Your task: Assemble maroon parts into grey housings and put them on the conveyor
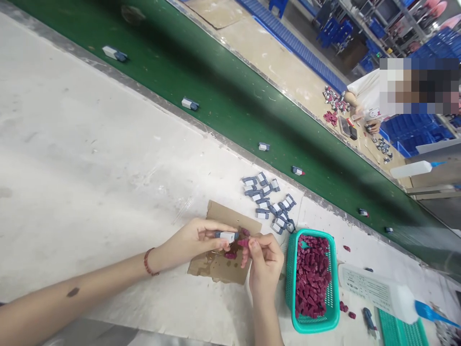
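My left hand (201, 238) is closed around a small grey-and-dark-blue plastic part (226, 236), its dark end pointing right. Between the thumb and fingers of my right hand (264, 259) is a small maroon plastic piece (243, 242), close beside that end; whether the two touch I cannot tell. Both hands are over a piece of brown cardboard (230, 274) with dark wet stains, where a few more maroon pieces (230, 255) lie. Just beyond the cardboard is a loose group of grey-and-blue parts (264, 204).
To the right stands a green basket (336, 312) full of maroon pieces. Beyond it lies a bottle (374, 288) with a blue nozzle. Spaced-out parts sit on a green conveyor belt (223, 120) running diagonally. Across it, a person (374, 91) works at another table with small parts.
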Demonstrator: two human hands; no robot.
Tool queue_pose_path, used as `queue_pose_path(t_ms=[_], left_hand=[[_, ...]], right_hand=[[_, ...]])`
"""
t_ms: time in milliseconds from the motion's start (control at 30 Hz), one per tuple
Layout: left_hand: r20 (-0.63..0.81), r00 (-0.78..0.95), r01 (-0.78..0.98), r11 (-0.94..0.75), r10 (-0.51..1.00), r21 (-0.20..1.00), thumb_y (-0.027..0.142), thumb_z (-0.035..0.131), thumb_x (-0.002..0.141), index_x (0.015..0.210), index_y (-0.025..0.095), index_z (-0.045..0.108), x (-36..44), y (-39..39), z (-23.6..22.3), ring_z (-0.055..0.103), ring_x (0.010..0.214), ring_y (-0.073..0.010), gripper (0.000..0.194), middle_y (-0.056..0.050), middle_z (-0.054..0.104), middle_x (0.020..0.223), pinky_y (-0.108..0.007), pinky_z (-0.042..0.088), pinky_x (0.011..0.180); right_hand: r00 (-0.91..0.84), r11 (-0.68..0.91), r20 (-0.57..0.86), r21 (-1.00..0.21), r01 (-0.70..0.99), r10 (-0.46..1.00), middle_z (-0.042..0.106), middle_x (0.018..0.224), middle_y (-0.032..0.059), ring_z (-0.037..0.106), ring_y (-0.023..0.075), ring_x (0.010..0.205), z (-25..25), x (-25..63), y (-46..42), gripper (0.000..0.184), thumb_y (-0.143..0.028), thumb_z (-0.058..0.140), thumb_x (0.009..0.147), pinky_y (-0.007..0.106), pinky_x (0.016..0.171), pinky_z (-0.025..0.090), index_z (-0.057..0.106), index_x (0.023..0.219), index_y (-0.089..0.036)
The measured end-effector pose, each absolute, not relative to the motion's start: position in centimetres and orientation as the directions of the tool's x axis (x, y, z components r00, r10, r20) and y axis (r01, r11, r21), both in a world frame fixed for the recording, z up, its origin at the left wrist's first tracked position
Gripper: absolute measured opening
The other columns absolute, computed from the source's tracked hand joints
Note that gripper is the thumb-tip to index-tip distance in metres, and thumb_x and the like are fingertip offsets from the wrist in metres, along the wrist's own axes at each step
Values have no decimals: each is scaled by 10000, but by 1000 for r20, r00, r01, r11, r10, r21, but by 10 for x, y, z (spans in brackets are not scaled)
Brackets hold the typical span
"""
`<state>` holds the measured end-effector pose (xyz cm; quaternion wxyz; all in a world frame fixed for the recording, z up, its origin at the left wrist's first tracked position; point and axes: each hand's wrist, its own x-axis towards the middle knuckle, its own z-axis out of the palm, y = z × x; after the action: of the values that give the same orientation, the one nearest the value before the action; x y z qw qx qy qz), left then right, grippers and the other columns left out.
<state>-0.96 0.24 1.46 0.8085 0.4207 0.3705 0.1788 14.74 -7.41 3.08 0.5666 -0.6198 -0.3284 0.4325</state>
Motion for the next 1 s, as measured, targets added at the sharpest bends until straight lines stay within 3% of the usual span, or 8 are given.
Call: queue_pose_path(t_ms=[367,533,767,867,1000], left_hand=[[-408,670,11,541,621,841,356,756,696,1012,180,759,-11,-2,18,714,784,-249,362,-88,777,896,-319,579,691],[-339,656,14,437,674,899,362,727,726,934,193,787,-10,-3,15,700,822,-251,274,-92,759,945,-303,571,695],[-366,646,161,350,670,923,402,719,718,945,230,786,-3,-3,17,694,906,-295,293,-85,754,1027,-330,581,740],[-350,681,285,206,644,936,419,721,701,937,250,782,9,9,30,699,851,-294,297,-67,767,964,-340,577,733],[-154,672,307,-83,725,948,469,677,715,958,222,757,38,53,38,670,930,-294,355,-75,749,1014,-351,539,827]], right_hand=[[397,-170,-171,-985,-38,902,588,543,-23,499,93,383,33,134,-70,350,-508,675,792,206,356,423,567,671,-199],[350,-188,-154,-980,65,924,612,596,-3,529,112,485,37,136,-69,332,-495,647,810,226,466,458,593,684,-192],[314,-271,-252,-962,17,915,607,609,-12,518,110,507,35,143,-77,294,-459,599,842,213,479,429,582,723,-192],[355,-274,-223,-957,99,908,650,668,6,577,133,575,40,159,-91,248,-421,589,855,228,525,452,654,833,-183],[491,-293,-66,-868,401,869,694,820,50,640,182,743,56,212,-114,211,-325,523,903,272,642,498,687,921,-193]])
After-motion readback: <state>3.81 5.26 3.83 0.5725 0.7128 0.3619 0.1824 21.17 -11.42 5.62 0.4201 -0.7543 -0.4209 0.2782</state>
